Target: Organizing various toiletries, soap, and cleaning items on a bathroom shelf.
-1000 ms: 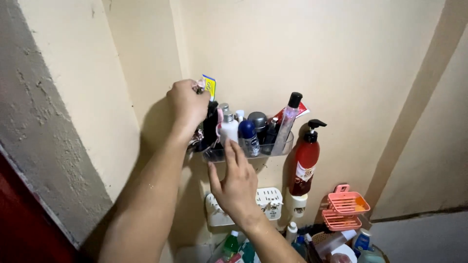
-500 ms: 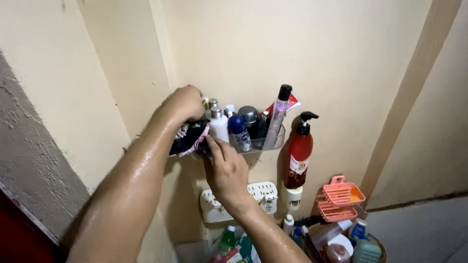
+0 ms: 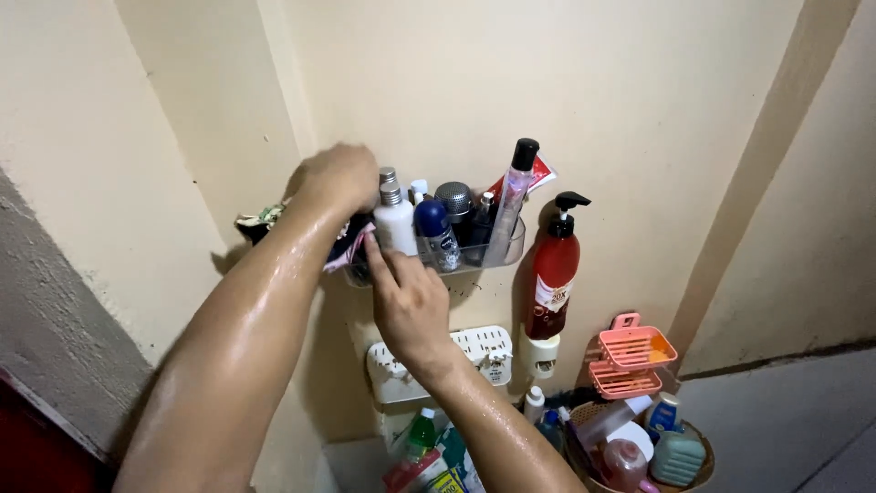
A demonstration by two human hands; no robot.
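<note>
Left hand is up at the left end of the clear wall shelf, fingers curled into a closed grip on a dark cloth bundle with pink and pale bits sticking out – the bundle hangs off that end of the shelf, partly behind the wet forearm. Right hand is just below the shelf, fingers loosely spread and pointing up, tips touching the front edge near the white bottle – not gripping anything as far as I can see. Next along the shelf are a blue-capped bottle and a tall clear bottle with a black cap. A red pump bottle hangs just right of the shelf, with pink soap racks lower down.
</note>
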